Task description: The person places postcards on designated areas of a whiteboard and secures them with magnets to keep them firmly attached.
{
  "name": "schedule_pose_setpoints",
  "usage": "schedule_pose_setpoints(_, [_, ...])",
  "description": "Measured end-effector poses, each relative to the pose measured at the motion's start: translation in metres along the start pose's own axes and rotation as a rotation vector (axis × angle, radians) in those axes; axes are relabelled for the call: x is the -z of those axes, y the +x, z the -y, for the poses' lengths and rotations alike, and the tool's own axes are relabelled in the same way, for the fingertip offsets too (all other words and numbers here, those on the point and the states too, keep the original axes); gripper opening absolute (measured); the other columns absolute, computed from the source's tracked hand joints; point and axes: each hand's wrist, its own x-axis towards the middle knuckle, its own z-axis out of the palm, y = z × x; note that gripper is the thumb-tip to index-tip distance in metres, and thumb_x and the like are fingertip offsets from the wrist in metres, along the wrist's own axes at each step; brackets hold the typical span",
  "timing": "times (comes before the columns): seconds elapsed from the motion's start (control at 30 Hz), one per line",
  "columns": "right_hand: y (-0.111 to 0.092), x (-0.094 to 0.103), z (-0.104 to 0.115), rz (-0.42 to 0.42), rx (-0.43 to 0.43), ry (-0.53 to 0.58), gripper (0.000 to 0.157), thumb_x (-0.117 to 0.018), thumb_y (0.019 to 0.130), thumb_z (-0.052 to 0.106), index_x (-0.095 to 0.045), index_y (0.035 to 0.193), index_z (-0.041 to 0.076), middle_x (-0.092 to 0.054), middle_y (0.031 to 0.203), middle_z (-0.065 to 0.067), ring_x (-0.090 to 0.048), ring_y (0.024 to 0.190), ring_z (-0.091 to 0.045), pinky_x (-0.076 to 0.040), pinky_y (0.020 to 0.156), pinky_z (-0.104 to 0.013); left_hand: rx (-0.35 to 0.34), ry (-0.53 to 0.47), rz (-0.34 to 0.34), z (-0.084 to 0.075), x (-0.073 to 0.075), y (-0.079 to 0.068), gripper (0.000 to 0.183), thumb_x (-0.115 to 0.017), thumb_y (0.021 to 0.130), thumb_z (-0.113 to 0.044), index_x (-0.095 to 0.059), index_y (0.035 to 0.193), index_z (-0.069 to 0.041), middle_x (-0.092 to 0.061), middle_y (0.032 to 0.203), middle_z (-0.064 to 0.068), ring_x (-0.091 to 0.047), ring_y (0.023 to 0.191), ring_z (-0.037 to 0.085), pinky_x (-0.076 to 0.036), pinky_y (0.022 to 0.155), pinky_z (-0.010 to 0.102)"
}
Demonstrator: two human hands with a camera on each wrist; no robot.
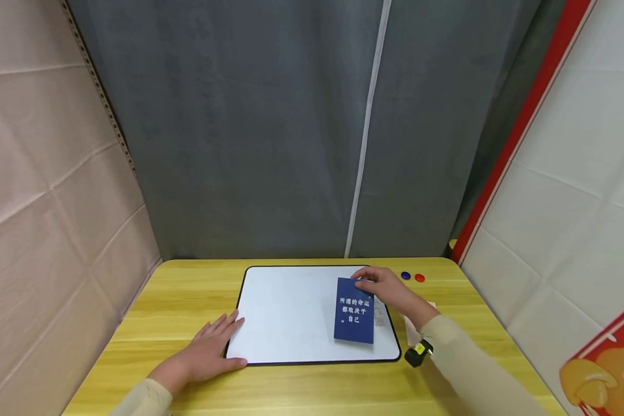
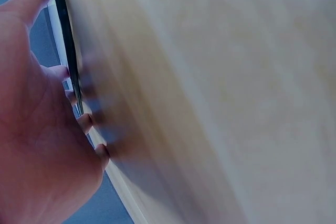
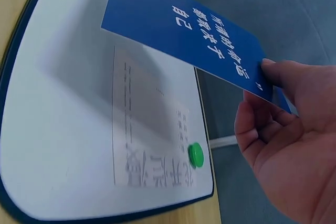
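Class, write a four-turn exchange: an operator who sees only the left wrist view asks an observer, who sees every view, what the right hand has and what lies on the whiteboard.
Operator: I see only the left wrist view. What is in the right hand?
Observer: A blue card with white writing, pinched between thumb and fingers.
Operator: And what lies on the whiteboard?
Observer: A printed sheet, with a round green piece at its edge.

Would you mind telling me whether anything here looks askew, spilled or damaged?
Nothing stands out as spilled or damaged. The blue card tilts above the whiteboard, but the right grip holds it by one end, which probably explains the angle.
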Motion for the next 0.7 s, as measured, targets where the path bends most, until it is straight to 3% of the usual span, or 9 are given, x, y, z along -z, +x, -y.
schedule_pose_setpoints(0.7, [0.033, -0.032, 0.017, -0.030, 0.027, -0.004, 0.020, -0.074, 0.109, 0.022, -0.083, 0.127, 0.022, -0.079, 0.120, 0.000, -0.071, 0.104, -0.020, -0.061, 0.100, -0.041, 0.039, -0.003, 0.018, -0.002, 0.002, 0.001, 0.106, -0.075, 0.095, -0.071, -0.037, 0.173, -0.010, -0.020, 0.184, 0.013, -0.017, 0.167, 0.049, -0.009, 0.130, 0.075])
